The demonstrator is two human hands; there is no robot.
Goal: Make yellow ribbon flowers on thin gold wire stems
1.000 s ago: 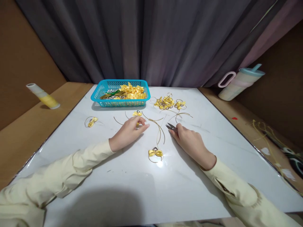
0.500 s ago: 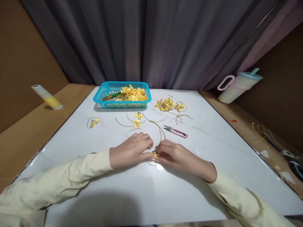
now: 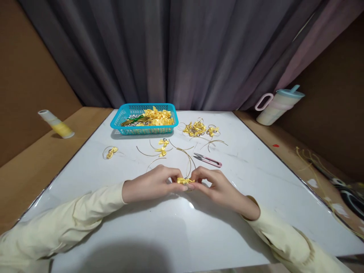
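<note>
Near the middle of the white table, a yellow bow (image 3: 185, 181) with a small shiny bead is pinched between both hands. My left hand (image 3: 157, 182) grips its left side with thumb and fingers. On the right side of the same bow, my right hand (image 3: 217, 186) is closed in a pinch. Thin gold wires (image 3: 191, 159) curve just beyond the fingertips. Two more yellow bows (image 3: 162, 151) lie past my left hand among loose wires. Pink-handled snips (image 3: 208, 160) rest beyond my right hand.
A blue basket (image 3: 145, 131) of yellow bows stands at the back. Beside it lies a pile of wired bows (image 3: 195, 129); another wired bow (image 3: 112, 152) is at left. A thread spool (image 3: 57, 124), a tumbler (image 3: 277, 108) and black-handled scissors (image 3: 351, 197) flank the table.
The bow has come up between my fingertips and shows more fully. Both hands have shifted their grip on it, and the fingers of my left hand are more bent. The view has moved slightly.
</note>
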